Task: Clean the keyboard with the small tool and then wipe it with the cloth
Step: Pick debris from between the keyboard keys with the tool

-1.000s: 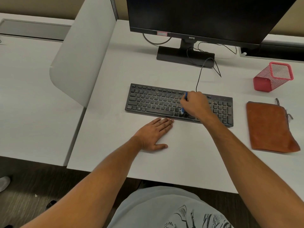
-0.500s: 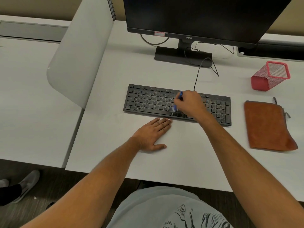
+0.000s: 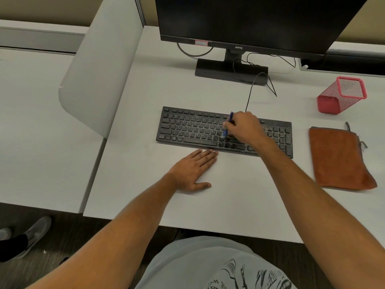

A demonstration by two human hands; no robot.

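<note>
right hand [image 3: 244, 127] is over the middle of the black keyboard [image 3: 187, 128], fingers curled round a small blue tool [image 3: 227, 127], held steeply with its lower tip down among the keys just right of the letter block. the keyboard lies flat on the white desk [image 3: 229, 201], roughly square to the front edge, its cable running up toward the monitor [image 3: 260, 19] stand. left hand [image 3: 192, 171] lies palm down on the desk just in front of the keyboard, fingers straight and together, thumb out to the side, holding nothing; the fingertips reach right up to the keyboard's near edge, contact hard to call. the cloth [image 3: 338, 157], rust-orange, lies flat on the desk to the right of the keyboard, apart from it. a red mesh pen cup [image 3: 341, 94] lies tipped on its side beyond the cloth.
</note>
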